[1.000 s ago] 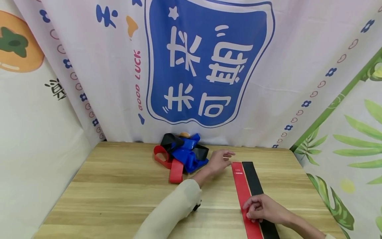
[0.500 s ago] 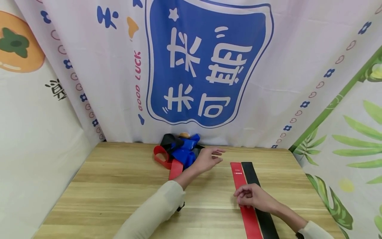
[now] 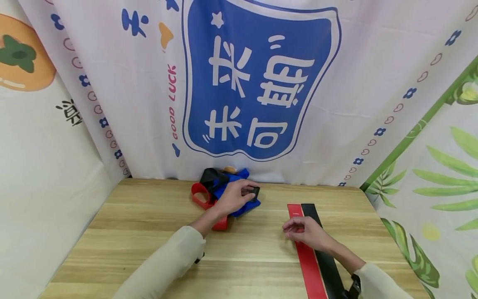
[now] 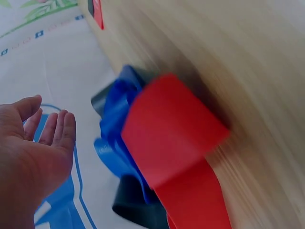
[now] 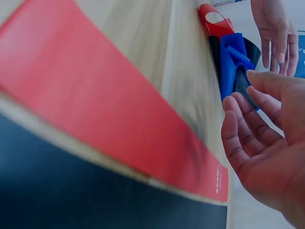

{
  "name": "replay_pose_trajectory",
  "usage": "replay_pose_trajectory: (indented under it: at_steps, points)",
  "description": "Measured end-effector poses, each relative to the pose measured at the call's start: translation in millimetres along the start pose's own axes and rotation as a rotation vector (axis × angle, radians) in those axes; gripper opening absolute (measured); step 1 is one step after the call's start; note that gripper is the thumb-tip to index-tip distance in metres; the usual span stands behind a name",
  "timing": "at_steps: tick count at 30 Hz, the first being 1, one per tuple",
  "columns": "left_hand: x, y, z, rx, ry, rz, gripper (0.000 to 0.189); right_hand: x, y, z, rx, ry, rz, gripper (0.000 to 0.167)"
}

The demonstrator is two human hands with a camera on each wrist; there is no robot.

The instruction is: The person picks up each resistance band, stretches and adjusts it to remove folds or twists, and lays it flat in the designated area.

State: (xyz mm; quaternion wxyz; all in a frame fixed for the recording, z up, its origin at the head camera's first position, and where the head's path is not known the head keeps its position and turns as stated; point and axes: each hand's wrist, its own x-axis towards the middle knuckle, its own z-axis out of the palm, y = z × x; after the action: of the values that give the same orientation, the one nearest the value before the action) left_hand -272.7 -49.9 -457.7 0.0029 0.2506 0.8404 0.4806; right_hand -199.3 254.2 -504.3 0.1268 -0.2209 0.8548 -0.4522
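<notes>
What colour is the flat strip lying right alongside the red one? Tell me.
The flat strip is black; the head view shows it best.

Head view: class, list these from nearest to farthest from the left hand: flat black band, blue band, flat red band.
From the left hand:
1. Blue band, partly overlapped by that hand.
2. Flat red band, off to the right.
3. Flat black band, farther right, alongside the red.

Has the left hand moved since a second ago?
Yes, the left hand moved left, away from the flat red strip and over to the tangled pile.
</notes>
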Motion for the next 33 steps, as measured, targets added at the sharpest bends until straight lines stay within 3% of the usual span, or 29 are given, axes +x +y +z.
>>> replay_pose_trajectory:
  at_steps: [7, 17, 26, 33]
  points:
    - [-12.0, -13.8, -23.8, 0.037, 0.032, -0.040, 0.032, 23.3, -3, 6, -0.038, 0.044, -0.066, 0.022]
    - [-23.4, -29.1, -46.9, 0.146, 0.024, -0.042, 0.035, 56.6, -6, 16, -0.007, 0.081, -0.056, 0.024]
    - [-27.6, -36.3, -55.3, 0.218, -0.018, -0.080, 0.038, 82.1, -9, 20, 0.024, 0.087, -0.047, 0.027]
    - [-30.1, -42.5, -57.7, 0.275, -0.011, -0.131, 0.040, 96.4, -14, 25, 0.033, 0.078, -0.057, 0.027]
